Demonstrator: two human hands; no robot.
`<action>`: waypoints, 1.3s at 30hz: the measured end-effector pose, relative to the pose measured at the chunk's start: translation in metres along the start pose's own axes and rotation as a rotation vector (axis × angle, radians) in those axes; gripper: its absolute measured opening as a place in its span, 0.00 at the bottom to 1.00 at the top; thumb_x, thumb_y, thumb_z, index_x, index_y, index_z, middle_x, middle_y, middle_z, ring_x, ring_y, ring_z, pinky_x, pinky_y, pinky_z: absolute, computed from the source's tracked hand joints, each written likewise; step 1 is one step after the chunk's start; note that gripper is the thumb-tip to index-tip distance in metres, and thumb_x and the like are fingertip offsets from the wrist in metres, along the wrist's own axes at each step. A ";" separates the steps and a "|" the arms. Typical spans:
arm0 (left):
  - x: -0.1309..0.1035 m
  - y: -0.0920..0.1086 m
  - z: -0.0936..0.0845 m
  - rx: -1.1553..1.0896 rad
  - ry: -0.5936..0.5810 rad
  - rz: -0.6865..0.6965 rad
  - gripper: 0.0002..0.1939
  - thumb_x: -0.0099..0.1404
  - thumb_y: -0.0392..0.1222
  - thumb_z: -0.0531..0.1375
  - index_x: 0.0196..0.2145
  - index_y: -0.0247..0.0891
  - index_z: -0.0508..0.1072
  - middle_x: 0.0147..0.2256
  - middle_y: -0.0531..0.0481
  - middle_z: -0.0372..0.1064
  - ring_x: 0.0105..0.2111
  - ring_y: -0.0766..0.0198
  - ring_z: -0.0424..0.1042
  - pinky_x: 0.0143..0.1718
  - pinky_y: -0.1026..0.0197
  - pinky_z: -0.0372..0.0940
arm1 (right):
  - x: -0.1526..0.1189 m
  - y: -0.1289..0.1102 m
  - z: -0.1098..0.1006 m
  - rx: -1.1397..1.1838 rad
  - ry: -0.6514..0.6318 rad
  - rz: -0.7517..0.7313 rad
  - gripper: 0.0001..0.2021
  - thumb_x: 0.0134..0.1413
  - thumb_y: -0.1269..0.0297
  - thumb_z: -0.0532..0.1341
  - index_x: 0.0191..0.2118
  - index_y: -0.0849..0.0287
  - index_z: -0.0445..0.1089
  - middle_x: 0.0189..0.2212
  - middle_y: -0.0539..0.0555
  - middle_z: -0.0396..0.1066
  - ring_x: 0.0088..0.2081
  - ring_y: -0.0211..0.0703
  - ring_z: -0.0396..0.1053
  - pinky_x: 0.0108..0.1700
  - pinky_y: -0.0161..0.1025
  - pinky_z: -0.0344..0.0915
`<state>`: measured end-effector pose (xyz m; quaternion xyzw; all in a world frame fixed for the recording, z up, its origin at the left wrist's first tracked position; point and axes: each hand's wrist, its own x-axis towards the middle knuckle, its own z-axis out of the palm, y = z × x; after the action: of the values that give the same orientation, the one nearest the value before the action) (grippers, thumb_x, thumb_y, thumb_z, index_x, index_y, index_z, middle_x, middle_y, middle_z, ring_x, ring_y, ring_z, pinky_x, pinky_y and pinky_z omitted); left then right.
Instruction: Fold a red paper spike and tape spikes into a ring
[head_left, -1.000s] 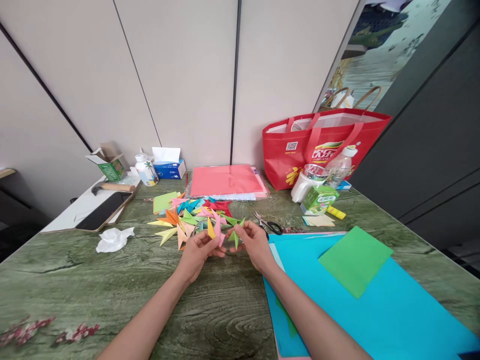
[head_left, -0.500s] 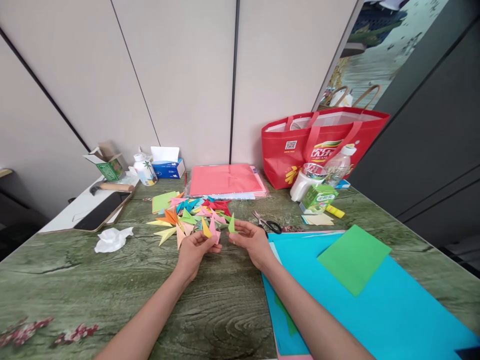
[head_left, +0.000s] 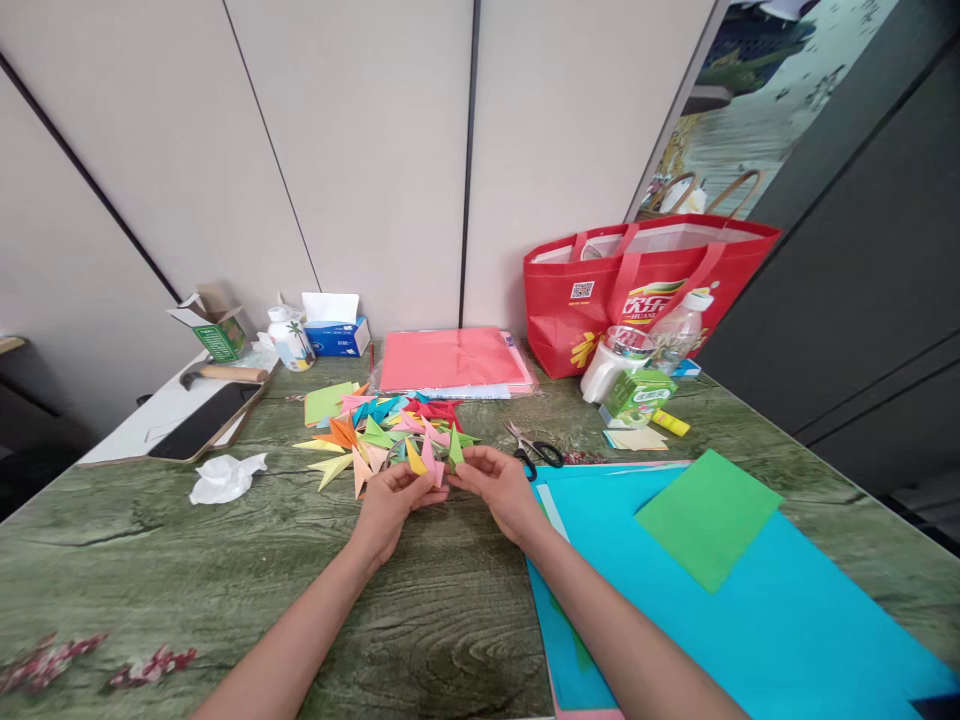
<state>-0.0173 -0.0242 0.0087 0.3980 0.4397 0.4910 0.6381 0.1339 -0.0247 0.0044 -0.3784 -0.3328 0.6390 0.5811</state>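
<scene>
My left hand (head_left: 395,508) pinches folded paper pieces, a pink one (head_left: 431,462) with a yellow one (head_left: 415,459) beside it. In my right hand (head_left: 497,487), a folded green paper piece (head_left: 455,450) is held upright between thumb and fingers. The two hands are close together, and the green piece stands just right of the pink one; whether they touch I cannot tell. Behind them lies a heap of folded paper pieces (head_left: 343,434) in orange, yellow, blue, red and other colours. Part of a clear round rim (head_left: 396,453) shows behind my left hand.
Black-handled scissors (head_left: 538,447) lie right of my right hand. Large blue sheets (head_left: 675,620) carry a green square (head_left: 709,520). Further back are a pink paper pack (head_left: 454,360), a red bag (head_left: 559,310), and a green carton (head_left: 637,400). A crumpled tissue (head_left: 227,478) and a hammer (head_left: 232,373) are at left.
My right hand has moved left with the green folded piece, bringing it next to the pink one. My left hand has barely moved.
</scene>
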 end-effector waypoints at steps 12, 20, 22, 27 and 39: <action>-0.002 -0.002 0.002 0.111 -0.052 0.006 0.10 0.48 0.42 0.66 0.25 0.32 0.74 0.22 0.50 0.73 0.25 0.64 0.73 0.30 0.62 0.71 | 0.002 0.005 -0.002 -0.132 0.076 -0.022 0.17 0.25 0.60 0.72 0.25 0.61 0.68 0.20 0.47 0.68 0.23 0.36 0.65 0.28 0.37 0.70; 0.000 -0.004 0.000 0.111 -0.058 0.016 0.09 0.49 0.42 0.66 0.25 0.32 0.74 0.23 0.49 0.73 0.25 0.64 0.73 0.30 0.62 0.71 | 0.001 0.007 0.000 -0.209 -0.004 -0.059 0.15 0.30 0.57 0.70 0.26 0.61 0.70 0.22 0.49 0.72 0.25 0.39 0.68 0.32 0.38 0.68; 0.000 -0.004 0.000 0.108 -0.056 0.018 0.10 0.49 0.42 0.66 0.25 0.32 0.74 0.23 0.49 0.74 0.25 0.64 0.73 0.30 0.62 0.71 | 0.000 0.007 0.000 -0.214 -0.013 -0.057 0.14 0.31 0.58 0.69 0.27 0.60 0.71 0.23 0.50 0.72 0.26 0.39 0.69 0.33 0.38 0.67; 0.000 -0.004 0.000 0.102 -0.051 0.019 0.10 0.48 0.42 0.66 0.26 0.32 0.74 0.24 0.49 0.74 0.25 0.63 0.73 0.31 0.62 0.71 | -0.001 0.005 0.000 -0.207 -0.008 -0.042 0.15 0.28 0.62 0.70 0.27 0.60 0.70 0.23 0.49 0.72 0.25 0.39 0.69 0.31 0.37 0.67; -0.002 -0.004 0.002 0.075 -0.055 -0.005 0.10 0.47 0.42 0.67 0.25 0.32 0.74 0.23 0.50 0.74 0.25 0.63 0.73 0.32 0.61 0.71 | 0.002 0.008 -0.003 -0.256 0.028 -0.073 0.15 0.26 0.62 0.71 0.25 0.60 0.70 0.21 0.49 0.71 0.24 0.39 0.68 0.30 0.36 0.66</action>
<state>-0.0149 -0.0269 0.0055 0.4340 0.4410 0.4613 0.6359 0.1320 -0.0232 -0.0042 -0.4461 -0.4171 0.5645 0.5553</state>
